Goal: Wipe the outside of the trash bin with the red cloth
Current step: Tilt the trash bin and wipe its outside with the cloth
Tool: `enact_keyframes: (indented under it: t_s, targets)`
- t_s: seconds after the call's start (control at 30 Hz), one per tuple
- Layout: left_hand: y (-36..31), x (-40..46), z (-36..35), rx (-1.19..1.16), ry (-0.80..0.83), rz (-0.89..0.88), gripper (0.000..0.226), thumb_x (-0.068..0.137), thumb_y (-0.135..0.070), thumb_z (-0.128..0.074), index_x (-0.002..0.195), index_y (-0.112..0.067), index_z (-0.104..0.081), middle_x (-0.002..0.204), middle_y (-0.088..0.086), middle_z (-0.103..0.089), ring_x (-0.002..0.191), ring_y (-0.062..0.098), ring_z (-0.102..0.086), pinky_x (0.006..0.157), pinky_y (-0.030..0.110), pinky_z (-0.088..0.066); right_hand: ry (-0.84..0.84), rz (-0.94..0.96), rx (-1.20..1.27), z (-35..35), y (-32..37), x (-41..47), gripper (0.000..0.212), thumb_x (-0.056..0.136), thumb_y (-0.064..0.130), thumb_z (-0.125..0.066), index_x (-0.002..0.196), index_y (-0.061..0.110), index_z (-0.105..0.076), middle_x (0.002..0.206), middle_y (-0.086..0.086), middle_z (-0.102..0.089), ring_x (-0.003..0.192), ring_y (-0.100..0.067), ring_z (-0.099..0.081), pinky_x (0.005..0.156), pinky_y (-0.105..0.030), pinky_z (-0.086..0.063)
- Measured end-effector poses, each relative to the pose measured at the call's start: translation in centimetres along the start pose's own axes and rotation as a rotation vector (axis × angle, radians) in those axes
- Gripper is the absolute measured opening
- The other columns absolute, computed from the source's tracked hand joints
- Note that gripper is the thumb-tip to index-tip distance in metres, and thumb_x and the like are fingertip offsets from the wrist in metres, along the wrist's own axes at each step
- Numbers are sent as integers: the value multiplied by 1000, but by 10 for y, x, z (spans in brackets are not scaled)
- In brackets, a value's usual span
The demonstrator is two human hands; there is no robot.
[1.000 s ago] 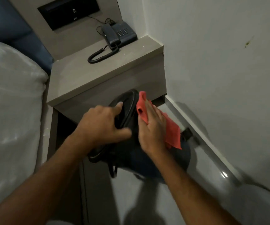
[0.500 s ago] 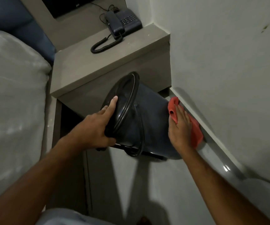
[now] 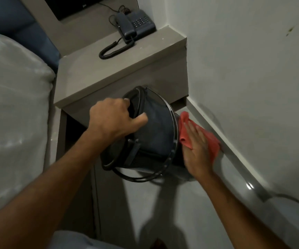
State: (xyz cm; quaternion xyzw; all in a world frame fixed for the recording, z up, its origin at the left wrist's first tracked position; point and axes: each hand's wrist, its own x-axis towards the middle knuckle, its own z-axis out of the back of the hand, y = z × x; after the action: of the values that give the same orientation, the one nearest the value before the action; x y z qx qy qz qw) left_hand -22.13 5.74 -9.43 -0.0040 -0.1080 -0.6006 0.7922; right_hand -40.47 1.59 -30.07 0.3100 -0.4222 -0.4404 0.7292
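Note:
A dark trash bin is tipped on its side in front of the bedside unit, its mouth facing left and up. My left hand grips its rim, fingers curled inside the opening. My right hand lies flat, pressing the red cloth against the bin's right side near its base. The cloth sticks out above and to the right of my fingers. The bin's bottom end is hidden behind my right hand.
A grey bedside unit stands just behind the bin, with a dark telephone and coiled cord on top. A white bed fills the left. The wall and skirting run close on the right. Grey floor lies below.
My right hand slid the cloth from the bin's upper side down to its right side near the base. My left hand shifted its grip on the rim and the bin turned.

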Motion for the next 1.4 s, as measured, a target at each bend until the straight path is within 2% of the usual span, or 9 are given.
enact_keyframes:
  t_s: [0.17, 0.27, 0.33, 0.47, 0.67, 0.83, 0.93, 1.13, 1.4]
  targets:
    - [1, 1, 3, 61, 113, -42, 110, 67, -95, -17, 122, -9, -60, 62, 4, -62, 57, 15, -61, 54, 27, -48, 26, 114, -13, -16, 13, 2, 61, 97, 23, -40, 154, 22, -19, 160, 6, -27, 150, -30, -23, 118, -61, -24]
    - [19, -23, 1, -110, 576, -113, 149, 41, -97, -57, 150, -36, 24, 157, 18, -29, 139, 36, -35, 109, 56, -38, 42, 10, -16, -4, 2, 15, 62, 95, 32, -35, 153, 12, -30, 159, -8, -36, 148, -36, -29, 120, -58, -24]
    - [21, -34, -5, -140, 571, -162, 156, 39, -80, -77, 140, -46, 38, 163, 19, -9, 142, 39, -30, 113, 55, -32, 57, -56, 11, 1, 7, 24, 65, 93, 34, -30, 153, 9, -33, 157, -12, -40, 148, -36, -29, 121, -55, -21]
    - [25, -31, -10, -192, 225, -231, 124, 68, -60, -72, 156, -17, 4, 110, 11, -69, 74, 16, -63, 84, 34, -56, 26, -192, 241, -4, 22, 35, 48, 100, 5, -45, 145, 19, -49, 147, -7, -54, 140, -27, -43, 118, -49, -31]
    - [5, -10, -2, -193, 216, 58, 86, 62, -76, -51, 119, -12, -56, 78, -5, -64, 66, 15, -64, 67, 35, -60, -417, -343, 829, -20, 60, 18, 31, 96, 20, -53, 125, 25, -65, 103, 34, -70, 96, 16, -63, 82, -6, -47]
    - [4, 10, 4, -149, 295, 139, 60, 71, -66, -65, 100, -14, -65, 81, 5, -68, 69, 22, -66, 71, 40, -62, -193, -170, 364, -31, -12, -19, 66, 98, -2, -47, 148, 41, -42, 148, 19, -47, 146, -10, -35, 121, -30, -26]
    - [7, 15, 4, -118, 308, 149, 64, 67, -70, -59, 95, -13, -68, 72, 3, -70, 53, 18, -68, 61, 35, -63, -164, -486, 390, -26, -52, -17, 50, 105, 13, -49, 150, 32, -37, 145, 11, -46, 147, -17, -34, 122, -38, -23]
    - [20, 20, -3, -121, 321, 307, 56, 68, -70, -62, 74, -14, -62, 56, 4, -68, 34, 16, -65, 48, 30, -61, -20, -178, 373, -77, 25, -44, 67, 96, 16, -45, 146, 58, -30, 162, 31, -17, 155, -11, -5, 124, -24, -6]
    - [31, 23, -12, -159, 293, 313, 63, 68, -73, -56, 67, -11, -61, 49, 4, -66, 33, 16, -65, 46, 28, -59, -41, -416, 179, -75, 3, -45, 69, 101, 5, -48, 148, 38, -10, 164, 8, -13, 153, -22, -8, 126, -47, -12]
